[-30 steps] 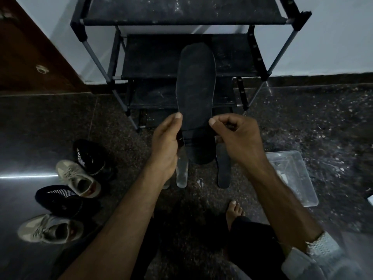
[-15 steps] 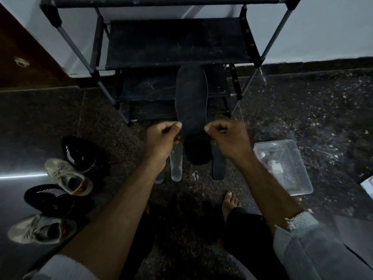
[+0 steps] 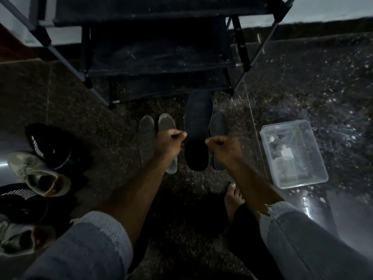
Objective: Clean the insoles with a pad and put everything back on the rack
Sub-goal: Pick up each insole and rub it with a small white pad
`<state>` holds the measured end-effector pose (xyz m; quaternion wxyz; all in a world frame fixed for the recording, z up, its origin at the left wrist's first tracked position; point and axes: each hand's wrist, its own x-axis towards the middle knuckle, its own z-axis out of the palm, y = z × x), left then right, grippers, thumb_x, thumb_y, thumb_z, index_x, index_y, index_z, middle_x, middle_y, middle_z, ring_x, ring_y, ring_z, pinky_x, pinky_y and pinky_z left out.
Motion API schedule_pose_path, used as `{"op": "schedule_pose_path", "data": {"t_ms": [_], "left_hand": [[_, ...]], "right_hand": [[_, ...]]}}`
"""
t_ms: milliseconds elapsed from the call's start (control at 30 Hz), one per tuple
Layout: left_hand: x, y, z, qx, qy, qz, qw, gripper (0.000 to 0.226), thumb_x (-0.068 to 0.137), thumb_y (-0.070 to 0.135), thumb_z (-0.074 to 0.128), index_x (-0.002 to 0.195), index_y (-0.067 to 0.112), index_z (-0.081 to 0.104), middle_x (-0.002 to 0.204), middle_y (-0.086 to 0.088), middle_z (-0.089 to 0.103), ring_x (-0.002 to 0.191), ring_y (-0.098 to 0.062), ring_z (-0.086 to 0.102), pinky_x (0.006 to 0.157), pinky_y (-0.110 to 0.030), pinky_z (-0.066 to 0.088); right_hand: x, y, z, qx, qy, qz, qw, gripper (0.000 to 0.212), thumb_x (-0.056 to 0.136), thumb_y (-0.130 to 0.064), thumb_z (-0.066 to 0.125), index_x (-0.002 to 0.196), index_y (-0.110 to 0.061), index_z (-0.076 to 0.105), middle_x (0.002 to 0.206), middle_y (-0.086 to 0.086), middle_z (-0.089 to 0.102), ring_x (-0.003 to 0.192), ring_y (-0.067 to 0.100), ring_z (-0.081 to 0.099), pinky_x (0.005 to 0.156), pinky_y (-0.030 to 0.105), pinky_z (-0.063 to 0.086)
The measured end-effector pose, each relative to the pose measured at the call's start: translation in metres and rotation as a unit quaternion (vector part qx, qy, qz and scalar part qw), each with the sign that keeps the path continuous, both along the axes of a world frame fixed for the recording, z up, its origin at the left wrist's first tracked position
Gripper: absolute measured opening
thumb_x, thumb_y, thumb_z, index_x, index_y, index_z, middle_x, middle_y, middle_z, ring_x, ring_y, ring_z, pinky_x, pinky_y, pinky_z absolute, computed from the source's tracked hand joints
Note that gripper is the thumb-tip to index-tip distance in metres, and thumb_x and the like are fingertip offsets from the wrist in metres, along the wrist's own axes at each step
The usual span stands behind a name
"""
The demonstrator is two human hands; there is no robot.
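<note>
Nearest us, our left hand (image 3: pixel 170 143) and right hand (image 3: pixel 223 147) each pinch one side edge of the dark insole (image 3: pixel 196 134), thumb curled over fingers, holding it between them above the floor at about twelve o'clock from our bare foot (image 3: pixel 234 196). We judge it light, thin and floppy: taken at one end it would likely droop, so gripping both edges near the middle suits it, and the foam looks grippy rather than slippery. It should bend without harm, though a hard crease might stay.

Just beyond our knuckles three more insoles lie on the speckled floor: two grey insoles (image 3: pixel 146 138) at eleven o'clock, one partly under our left hand, and a darker one (image 3: pixel 219 126) at one o'clock. The clear plastic box (image 3: pixel 314 170) sits at three o'clock; whether the pad is inside we cannot tell. Shoes (image 3: pixel 40 174) cluster at nine o'clock. Farthest, at twelve, stands the rack (image 3: pixel 161 63).
</note>
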<state>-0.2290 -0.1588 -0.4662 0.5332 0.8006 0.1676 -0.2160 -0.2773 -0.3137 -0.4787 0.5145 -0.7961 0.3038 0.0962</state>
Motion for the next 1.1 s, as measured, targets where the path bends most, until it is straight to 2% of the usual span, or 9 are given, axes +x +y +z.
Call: {"op": "schedule_pose_path", "data": {"t_ms": [100,200,267,333,567,700,833,900,1100], "left_hand": [[0.006,-0.006,-0.036,0.004,0.031,-0.01,0.999,0.01,0.091,0.024,0.065,0.087,0.016,0.07,0.082,-0.008,0.072,0.074,-0.022,0.069,0.075,-0.037,0.06],[0.011,-0.013,-0.072,0.009,0.051,-0.01,0.999,0.01,0.09,0.022,0.066,0.081,0.019,0.069,0.077,-0.008,0.07,0.073,-0.023,0.066,0.079,-0.046,0.058],[0.015,-0.017,-0.086,0.002,0.057,0.003,0.998,0.014,0.091,0.018,0.065,0.093,0.005,0.07,0.079,-0.011,0.068,0.068,-0.021,0.063,0.076,-0.042,0.059],[0.018,-0.022,-0.1,-0.005,0.07,0.014,0.997,0.021,0.092,0.015,0.063,0.103,-0.003,0.067,0.085,-0.013,0.067,0.069,-0.02,0.062,0.073,-0.039,0.058],[0.02,-0.035,-0.154,0.009,0.102,0.024,0.994,0.011,0.091,0.018,0.065,0.097,0.009,0.069,0.098,-0.013,0.071,0.088,-0.026,0.068,0.08,-0.043,0.059],[0.012,-0.042,-0.172,0.007,0.097,0.038,0.995,0.019,0.093,0.011,0.061,0.105,-0.002,0.068,0.095,-0.016,0.068,0.073,-0.019,0.063,0.06,-0.026,0.055],[0.009,-0.045,-0.184,-0.007,0.107,0.056,0.993,0.02,0.094,0.007,0.059,0.108,-0.007,0.064,0.089,-0.015,0.062,0.051,-0.006,0.057,0.042,-0.011,0.048],[0.008,-0.047,-0.188,-0.012,0.111,0.06,0.992,0.021,0.094,0.005,0.058,0.109,-0.009,0.063,0.089,-0.017,0.061,0.052,-0.008,0.056,0.039,-0.011,0.046],[0.011,-0.046,-0.196,-0.014,0.112,0.077,0.991,0.023,0.094,0.008,0.059,0.109,-0.009,0.063,0.087,-0.017,0.061,0.056,-0.012,0.055,0.04,-0.011,0.047]], "right_hand": [[0.005,-0.003,-0.03,-0.015,0.03,-0.009,0.999,0.012,0.087,-0.019,0.069,0.086,-0.01,0.077,0.08,0.004,0.071,0.075,0.012,0.063,0.067,0.022,0.047],[0.01,-0.009,-0.056,-0.019,0.052,-0.028,0.998,0.011,0.087,-0.018,0.07,0.086,-0.01,0.077,0.076,0.001,0.067,0.063,0.007,0.059,0.051,0.009,0.043],[0.014,-0.011,-0.072,-0.015,0.074,-0.04,0.996,0.01,0.087,-0.019,0.069,0.085,-0.013,0.077,0.076,0.0,0.066,0.062,0.005,0.058,0.047,0.004,0.04],[0.016,-0.013,-0.087,-0.015,0.081,-0.041,0.996,0.01,0.087,-0.021,0.069,0.083,-0.015,0.077,0.078,-0.001,0.068,0.073,0.012,0.065,0.058,0.014,0.046],[0.014,-0.016,-0.128,-0.007,0.114,-0.053,0.992,0.014,0.088,-0.023,0.067,0.088,-0.014,0.078,0.087,0.008,0.073,0.084,0.024,0.068,0.078,0.034,0.057],[0.006,-0.017,-0.14,-0.036,0.13,-0.061,0.989,0.014,0.089,-0.022,0.066,0.089,-0.014,0.077,0.089,0.006,0.072,0.08,0.019,0.065,0.067,0.023,0.047],[0.002,-0.023,-0.15,-0.045,0.175,-0.064,0.982,0.031,0.09,-0.021,0.064,0.059,-0.022,0.06,0.071,-0.004,0.059,0.072,0.014,0.056,0.052,0.015,0.041],[0.0,-0.023,-0.155,-0.032,0.172,-0.071,0.982,0.021,0.089,-0.018,0.064,0.07,-0.015,0.071,0.07,-0.002,0.062,0.069,0.013,0.057,0.042,0.009,0.037],[-0.002,-0.016,-0.159,-0.004,0.143,-0.087,0.986,0.016,0.087,-0.02,0.064,0.084,-0.013,0.078,0.069,0.006,0.068,0.063,0.018,0.061,0.061,0.025,0.046]]}}
